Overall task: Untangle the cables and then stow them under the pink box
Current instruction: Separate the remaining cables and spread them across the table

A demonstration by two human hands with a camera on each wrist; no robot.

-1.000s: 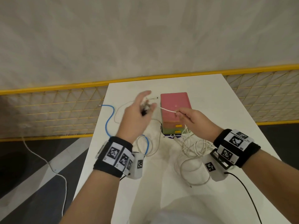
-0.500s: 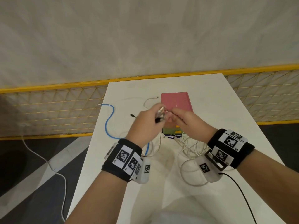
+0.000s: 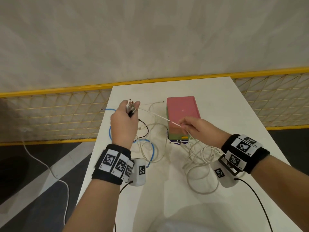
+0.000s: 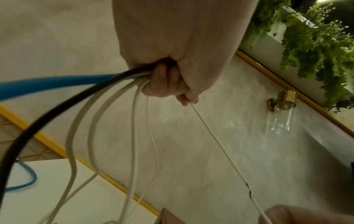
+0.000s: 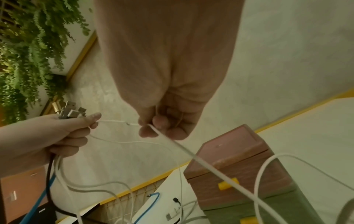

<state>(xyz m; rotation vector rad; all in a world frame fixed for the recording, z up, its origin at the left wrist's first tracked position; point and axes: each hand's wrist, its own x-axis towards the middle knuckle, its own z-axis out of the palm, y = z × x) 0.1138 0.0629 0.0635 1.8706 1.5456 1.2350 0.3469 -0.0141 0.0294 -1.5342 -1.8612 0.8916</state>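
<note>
Gripped in the left hand (image 3: 124, 124), raised above the left part of the white rectangular table (image 3: 217, 101), is a bundle of cable ends: metal USB plugs (image 3: 130, 106) protrude above the curled fingers, and a thick blue cable (image 4: 47, 84), a black cable (image 4: 57, 109) and several off-white cables (image 4: 95, 136) hang from the fist to the table. One thin white cable (image 3: 157, 116) is stretched taut from this fist toward the right.

At the centre, loose blue, black and white loops (image 3: 147, 148) lie crossed on the table. A dark mark on the thin cable (image 4: 249, 191) is noted between the hands; whether it is damage cannot be told.

The flat pink plastic box (image 3: 182, 111) is stacked on a green box with yellow latches (image 3: 179, 137) just right of centre, at the far half of the table. The thin cable is pinched between thumb and fingertips of the right hand (image 3: 199, 129), held in front of the box; beyond it, a pile of white loops (image 3: 200, 158) rests near the right wrist.

For this step, the plug bundle is best held firmly while the pinch is kept light, so that the cable slides through it and the length is drawn straight. Tension is to be kept moderate; where a crossing in the right pile tightens, the pull is to be relaxed and the loop lifted free. Nothing is stowed under the pink box yet.
</note>
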